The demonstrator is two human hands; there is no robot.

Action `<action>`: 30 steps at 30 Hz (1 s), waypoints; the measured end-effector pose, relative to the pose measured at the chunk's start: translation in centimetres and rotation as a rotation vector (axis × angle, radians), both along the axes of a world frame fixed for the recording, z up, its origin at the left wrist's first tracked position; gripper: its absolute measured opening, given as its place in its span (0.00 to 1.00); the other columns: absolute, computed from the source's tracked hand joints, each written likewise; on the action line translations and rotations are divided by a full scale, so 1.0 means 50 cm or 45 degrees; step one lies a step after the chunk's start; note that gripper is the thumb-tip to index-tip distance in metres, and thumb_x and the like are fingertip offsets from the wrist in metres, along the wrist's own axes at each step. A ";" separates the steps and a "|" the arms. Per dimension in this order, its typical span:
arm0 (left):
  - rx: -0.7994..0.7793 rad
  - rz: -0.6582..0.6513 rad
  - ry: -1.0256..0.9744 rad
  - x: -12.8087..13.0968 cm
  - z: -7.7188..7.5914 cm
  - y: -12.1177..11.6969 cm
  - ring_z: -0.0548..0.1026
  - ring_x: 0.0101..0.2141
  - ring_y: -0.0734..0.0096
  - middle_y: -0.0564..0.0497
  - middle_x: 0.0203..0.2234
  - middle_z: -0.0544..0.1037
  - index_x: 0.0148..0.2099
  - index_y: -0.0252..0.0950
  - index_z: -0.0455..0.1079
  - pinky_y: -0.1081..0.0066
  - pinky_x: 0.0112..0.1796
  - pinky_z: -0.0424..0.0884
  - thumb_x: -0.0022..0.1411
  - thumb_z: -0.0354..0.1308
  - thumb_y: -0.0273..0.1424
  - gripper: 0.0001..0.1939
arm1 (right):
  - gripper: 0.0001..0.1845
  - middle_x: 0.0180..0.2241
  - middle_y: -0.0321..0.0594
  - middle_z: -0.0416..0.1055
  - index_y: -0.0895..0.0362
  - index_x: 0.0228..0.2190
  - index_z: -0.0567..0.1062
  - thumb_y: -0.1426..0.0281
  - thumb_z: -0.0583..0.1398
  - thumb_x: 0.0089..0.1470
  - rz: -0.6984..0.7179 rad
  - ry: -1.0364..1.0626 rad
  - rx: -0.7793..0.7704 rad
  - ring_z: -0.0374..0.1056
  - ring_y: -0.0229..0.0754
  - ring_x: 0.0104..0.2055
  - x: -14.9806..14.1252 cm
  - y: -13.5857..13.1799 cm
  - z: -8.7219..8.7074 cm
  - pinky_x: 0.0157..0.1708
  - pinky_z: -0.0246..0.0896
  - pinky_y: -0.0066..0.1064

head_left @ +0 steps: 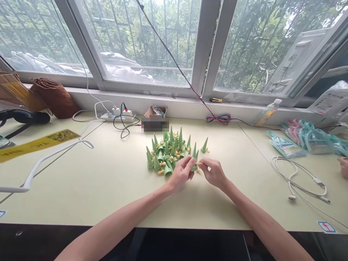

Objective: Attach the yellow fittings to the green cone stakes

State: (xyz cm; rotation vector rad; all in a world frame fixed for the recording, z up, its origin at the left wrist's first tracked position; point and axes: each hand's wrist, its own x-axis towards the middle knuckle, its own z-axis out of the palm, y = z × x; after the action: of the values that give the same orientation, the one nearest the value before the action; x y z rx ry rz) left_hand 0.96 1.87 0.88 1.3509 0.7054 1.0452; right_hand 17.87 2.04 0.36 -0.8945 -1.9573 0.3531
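Observation:
Both my hands meet over the pale table (108,181), just in front of a heap of green cones (168,152) with small yellow fittings. My left hand (181,174) is closed, its fingertips pinching a green cone (194,162) that stands between the hands. My right hand (214,172) is closed too, pinching a small yellow fitting (198,169) at that cone's base. One cone (204,145) stands apart at the heap's right.
A power strip (118,115) with cables and a small cardboard box (154,112) lie by the window sill. A white cable (296,177) and packets of teal and pink items (307,137) are at right, where another person's hand (344,166) shows. A brown bag (54,98) is at left.

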 end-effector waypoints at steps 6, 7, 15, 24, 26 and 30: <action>0.079 0.035 0.013 0.001 -0.014 0.006 0.57 0.17 0.86 0.60 0.23 0.54 0.30 0.36 0.55 0.79 0.18 0.60 0.68 0.52 0.45 0.20 | 0.22 0.17 0.31 0.56 0.56 0.20 0.63 0.63 0.51 0.66 0.023 0.091 -0.271 0.49 0.33 0.19 -0.003 -0.001 0.000 0.21 0.47 0.27; 0.088 0.034 0.022 0.001 -0.015 0.007 0.56 0.17 0.86 0.60 0.23 0.54 0.31 0.36 0.55 0.79 0.19 0.60 0.68 0.52 0.45 0.20 | 0.23 0.17 0.31 0.55 0.56 0.20 0.62 0.62 0.51 0.66 0.031 0.112 -0.309 0.49 0.33 0.19 -0.003 -0.002 0.001 0.21 0.46 0.27; 0.123 0.018 0.067 -0.001 -0.026 0.010 0.60 0.17 0.85 0.60 0.22 0.56 0.32 0.36 0.55 0.79 0.20 0.60 0.68 0.51 0.46 0.19 | 0.25 0.16 0.31 0.54 0.56 0.19 0.60 0.58 0.52 0.65 0.069 0.238 -0.459 0.48 0.32 0.18 -0.009 -0.004 0.000 0.19 0.45 0.27; 0.075 -0.001 0.030 0.002 -0.008 0.007 0.63 0.18 0.84 0.59 0.23 0.60 0.32 0.36 0.55 0.79 0.18 0.58 0.69 0.49 0.46 0.20 | 0.24 0.18 0.33 0.60 0.57 0.22 0.67 0.57 0.51 0.66 0.078 0.188 -0.320 0.55 0.33 0.20 -0.001 0.002 0.005 0.21 0.50 0.27; 0.079 -0.003 0.042 0.001 -0.005 0.007 0.63 0.18 0.83 0.59 0.23 0.61 0.33 0.36 0.57 0.78 0.18 0.58 0.69 0.49 0.46 0.19 | 0.27 0.17 0.32 0.59 0.57 0.22 0.68 0.57 0.47 0.67 0.058 0.190 -0.299 0.54 0.33 0.19 0.004 0.004 0.006 0.21 0.50 0.27; 0.123 0.046 0.098 -0.004 0.002 0.007 0.62 0.18 0.82 0.58 0.22 0.60 0.34 0.36 0.61 0.77 0.19 0.59 0.69 0.48 0.46 0.19 | 0.26 0.17 0.31 0.54 0.56 0.19 0.63 0.59 0.47 0.67 -0.122 0.124 -0.271 0.49 0.33 0.19 0.018 0.016 0.004 0.22 0.48 0.28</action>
State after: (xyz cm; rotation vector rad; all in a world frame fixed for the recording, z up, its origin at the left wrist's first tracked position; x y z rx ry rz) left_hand 0.77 2.25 0.95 1.4731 0.7469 1.0724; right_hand 18.75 2.86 0.55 -1.0829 -1.8038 0.5465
